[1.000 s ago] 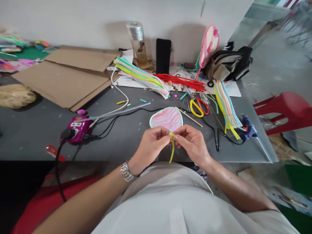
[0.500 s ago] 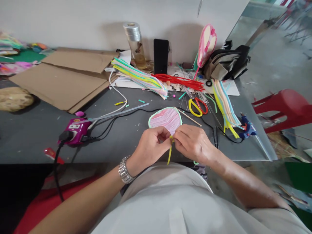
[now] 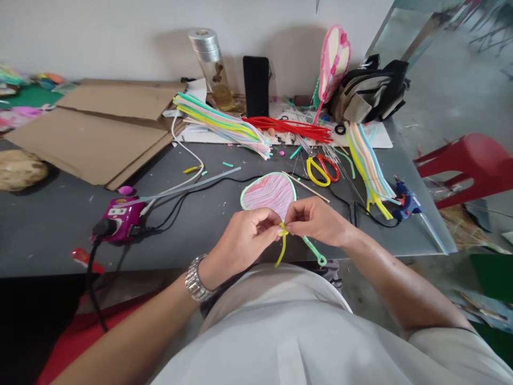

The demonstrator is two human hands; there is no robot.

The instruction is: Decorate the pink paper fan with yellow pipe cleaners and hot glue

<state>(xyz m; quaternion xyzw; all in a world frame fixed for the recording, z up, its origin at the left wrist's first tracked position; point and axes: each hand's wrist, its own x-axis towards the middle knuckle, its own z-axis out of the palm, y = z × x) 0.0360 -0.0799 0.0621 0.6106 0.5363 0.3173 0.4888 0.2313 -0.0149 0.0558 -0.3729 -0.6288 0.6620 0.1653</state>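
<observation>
Pinching a yellow pipe cleaner (image 3: 281, 248), the hands (image 3: 245, 240) meet below a pink fan (image 3: 268, 193).

Grey table (image 3: 168, 246), back edge: black phone (image 3: 256, 85) upright beside metal-capped glass bottle (image 3: 211, 69); canvas bag (image 3: 368, 91) further right. Flattened cardboard (image 3: 96, 131) at left. Scissors (image 3: 321, 170) lying near blue glue gun (image 3: 406, 202). Purple power box (image 3: 118, 219) front left, corded. Red plastic stool (image 3: 468, 166) off right side.

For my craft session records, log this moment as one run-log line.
left hand, right hand: pinching yellow strand | green strand: trailing from right hand | pink fan: tip at hands
</observation>
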